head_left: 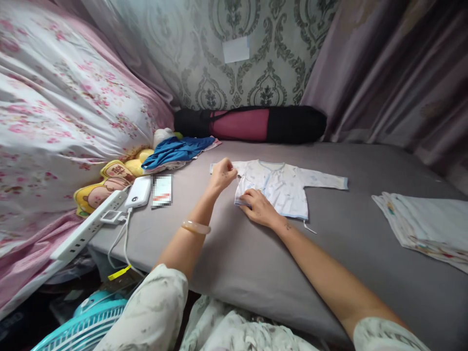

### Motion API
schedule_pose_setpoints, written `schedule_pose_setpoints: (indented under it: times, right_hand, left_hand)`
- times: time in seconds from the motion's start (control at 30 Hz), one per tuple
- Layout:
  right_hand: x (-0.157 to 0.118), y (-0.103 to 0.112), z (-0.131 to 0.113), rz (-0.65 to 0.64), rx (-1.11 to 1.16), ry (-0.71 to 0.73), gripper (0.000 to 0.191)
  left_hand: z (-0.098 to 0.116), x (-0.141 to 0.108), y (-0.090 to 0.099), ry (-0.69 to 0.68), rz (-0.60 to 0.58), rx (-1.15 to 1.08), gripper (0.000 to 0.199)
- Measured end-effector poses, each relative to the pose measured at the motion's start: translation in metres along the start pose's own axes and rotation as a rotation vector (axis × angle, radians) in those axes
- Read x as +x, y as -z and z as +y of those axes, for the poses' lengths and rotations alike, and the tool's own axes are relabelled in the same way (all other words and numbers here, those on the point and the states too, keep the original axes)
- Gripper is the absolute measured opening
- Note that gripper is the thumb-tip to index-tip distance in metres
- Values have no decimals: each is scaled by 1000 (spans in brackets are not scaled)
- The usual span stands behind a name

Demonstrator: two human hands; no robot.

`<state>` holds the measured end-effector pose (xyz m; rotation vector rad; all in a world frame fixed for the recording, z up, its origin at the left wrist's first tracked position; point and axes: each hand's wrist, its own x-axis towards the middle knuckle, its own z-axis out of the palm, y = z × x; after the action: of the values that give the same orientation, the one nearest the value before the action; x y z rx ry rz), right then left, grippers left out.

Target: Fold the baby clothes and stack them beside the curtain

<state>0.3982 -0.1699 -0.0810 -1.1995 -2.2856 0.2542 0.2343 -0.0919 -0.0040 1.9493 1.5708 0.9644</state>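
Note:
A small white baby shirt with pale blue trim lies spread on the grey bed sheet, its sleeves out to both sides. My left hand is closed in a pinch at the underarm of the left-hand sleeve, hiding part of that sleeve. At the lower left corner, my right hand has its fingers curled on the hem, with the thumb near its edge. A thin white tie string trails from the bottom right of the hem.
Folded white cloths lie at the right. Left are a blue garment, a white power bank, a power strip and a pig cushion. A black and pink long bag rests against the wall; a turquoise fan stands below.

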Motion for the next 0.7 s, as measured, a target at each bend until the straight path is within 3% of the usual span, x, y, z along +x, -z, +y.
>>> schedule_pose_setpoints:
  times: [0.07, 0.13, 0.23, 0.3, 0.4, 0.6, 0.7]
  right_hand:
    - [-1, 2, -2, -21, -28, 11, 22]
    - [-2, 5, -4, -38, -31, 7, 21]
    - [-2, 9, -8, -47, -12, -12, 20]
    - [-1, 11, -9, -40, -14, -17, 17]
    - [1, 10, -11, -19, -18, -29, 17]
    - [0, 9, -14, -14, 8, -19, 17]
    - [3, 15, -11, 46, 9, -113, 23]
  left_hand:
    - [13, 5, -10, -171, -136, -208, 22]
    - [16, 2, -15, -224, -179, -277, 31]
    - [3, -12, -14, -10, -138, -54, 13]
    - [-10, -25, -11, 191, -247, 48, 16]
    - [-23, -41, -9, 422, -389, -6, 30]
    - [-22, -43, -23, 504, -305, -144, 36]
    - [-19, -39, -29, 545, -278, -172, 39]
